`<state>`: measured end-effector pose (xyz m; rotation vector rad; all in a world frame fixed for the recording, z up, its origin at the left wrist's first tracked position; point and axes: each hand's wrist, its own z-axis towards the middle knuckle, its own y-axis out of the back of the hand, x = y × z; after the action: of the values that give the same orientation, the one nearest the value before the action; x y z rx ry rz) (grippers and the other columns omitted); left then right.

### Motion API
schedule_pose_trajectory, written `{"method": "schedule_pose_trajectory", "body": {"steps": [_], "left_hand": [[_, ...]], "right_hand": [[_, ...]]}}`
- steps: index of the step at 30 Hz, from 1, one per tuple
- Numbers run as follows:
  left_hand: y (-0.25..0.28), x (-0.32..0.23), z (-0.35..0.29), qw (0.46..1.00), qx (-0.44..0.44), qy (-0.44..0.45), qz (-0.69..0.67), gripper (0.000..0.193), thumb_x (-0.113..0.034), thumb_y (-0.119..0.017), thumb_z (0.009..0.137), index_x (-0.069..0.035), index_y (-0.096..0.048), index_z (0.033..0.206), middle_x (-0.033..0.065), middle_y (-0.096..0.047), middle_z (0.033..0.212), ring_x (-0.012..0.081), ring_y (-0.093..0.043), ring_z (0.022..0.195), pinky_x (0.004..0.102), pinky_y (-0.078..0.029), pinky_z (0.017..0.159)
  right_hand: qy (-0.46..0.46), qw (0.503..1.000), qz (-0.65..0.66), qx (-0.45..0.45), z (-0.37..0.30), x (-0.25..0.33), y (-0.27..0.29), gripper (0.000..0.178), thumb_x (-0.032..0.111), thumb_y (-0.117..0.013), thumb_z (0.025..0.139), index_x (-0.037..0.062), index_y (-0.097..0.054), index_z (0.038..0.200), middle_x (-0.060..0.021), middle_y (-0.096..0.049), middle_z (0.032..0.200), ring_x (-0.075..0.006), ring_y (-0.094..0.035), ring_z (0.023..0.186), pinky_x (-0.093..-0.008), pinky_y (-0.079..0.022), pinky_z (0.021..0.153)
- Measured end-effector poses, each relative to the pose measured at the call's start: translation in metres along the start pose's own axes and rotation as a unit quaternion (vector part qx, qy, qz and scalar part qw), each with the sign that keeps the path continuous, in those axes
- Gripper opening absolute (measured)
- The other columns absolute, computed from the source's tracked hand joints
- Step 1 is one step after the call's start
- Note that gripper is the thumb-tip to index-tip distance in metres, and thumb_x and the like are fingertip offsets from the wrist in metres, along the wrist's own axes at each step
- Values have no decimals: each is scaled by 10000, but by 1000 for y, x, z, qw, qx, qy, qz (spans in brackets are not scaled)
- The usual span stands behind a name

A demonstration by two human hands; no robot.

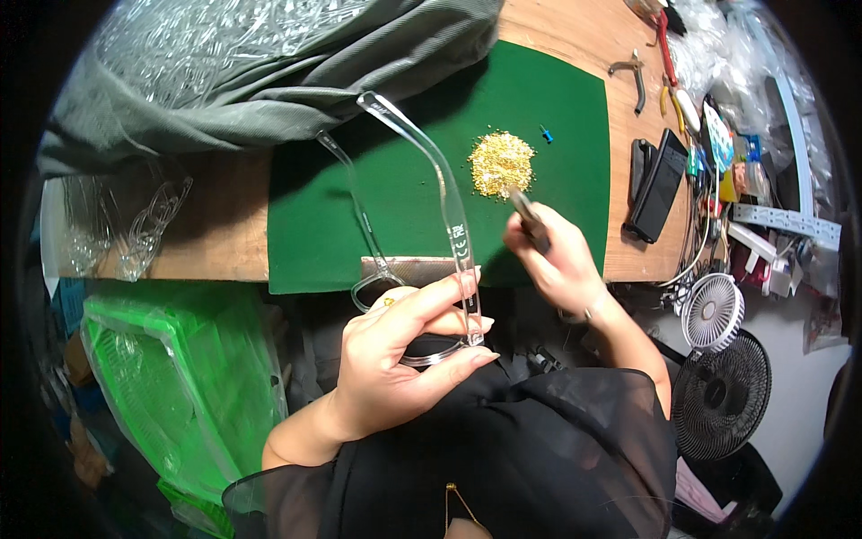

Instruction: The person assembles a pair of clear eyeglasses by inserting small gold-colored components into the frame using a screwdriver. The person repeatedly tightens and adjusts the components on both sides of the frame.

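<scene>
My left hand point(386, 350) is closed around the front of a clear plastic eyeglass frame point(444, 184), pinching it near one hinge. Both temple arms stick up and away over the green mat point(557, 85). My right hand point(567, 269) grips a short, dark metal hand tool point(532, 225); motion blurs it, so its exact kind does not show. The tool's tip is at the near edge of a small heap of tiny gold-coloured metal pieces point(501, 162) on the mat. Beside that heap lies a small blue pin-shaped piece point(546, 134).
Grey cloth point(269, 108) and many clear frames point(206, 45) cover the far left. A green plastic crate point(189, 377) stands below the table's left side. Toward the right are a black phone point(660, 189), pliers point(636, 81), cables and fans point(714, 312). A small block point(409, 267) sits at the table's front edge.
</scene>
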<state>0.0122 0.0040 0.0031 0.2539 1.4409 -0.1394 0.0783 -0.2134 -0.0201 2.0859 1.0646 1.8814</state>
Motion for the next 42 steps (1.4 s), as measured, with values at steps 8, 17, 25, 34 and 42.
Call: {"method": "schedule_pose_trajectory", "body": {"steps": [8, 17, 25, 34, 42], "left_hand": [[-13, -6, -3, 997, -60, -3, -52, 545, -67, -775, 680, 49, -560, 1167, 84, -695, 836, 182, -633, 759, 272, -472, 727], [-4, -8, -7, 998, -16, 3, -55, 586, -34, -775, 679, 70, -518, 1196, 104, -692, 894, 159, -656, 867, 271, -483, 817], [-3, -7, -5, 999, -2, 9, -49, 592, -35, -783, 665, 64, -524, 1189, 109, -693, 894, 159, -665, 846, 266, -495, 789], [-2, -5, -2, 999, 8, 12, -32, 596, -45, -793, 637, 52, -550, 1173, 120, -682, 932, 183, -668, 849, 270, -502, 781], [-4, -3, 2, 999, -18, -3, -49, 552, -61, -783, 643, 44, -577, 1145, 98, -679, 795, 191, -653, 711, 268, -497, 683]], "right_hand": [[356, 928, 106, -14, -15, 47, -12, 163, 61, -707, 682, 49, -615, 816, -45, -628, 759, -191, -581, 653, -311, -413, 605], [400, 906, 138, -7, -11, 39, -17, 159, 82, -737, 716, 39, -643, 837, -64, -648, 775, -203, -580, 647, -319, -427, 601], [388, 906, 166, 11, -9, 37, -18, 183, 71, -740, 708, 35, -652, 864, -60, -639, 777, -207, -578, 664, -321, -429, 608], [353, 920, 165, 51, -8, 37, -10, 186, 56, -722, 681, 34, -662, 855, -55, -635, 767, -209, -580, 682, -316, -435, 631], [333, 925, 170, 67, -7, 40, -10, 163, 46, -719, 688, 43, -659, 839, -43, -630, 759, -202, -584, 695, -320, -445, 661]]}}
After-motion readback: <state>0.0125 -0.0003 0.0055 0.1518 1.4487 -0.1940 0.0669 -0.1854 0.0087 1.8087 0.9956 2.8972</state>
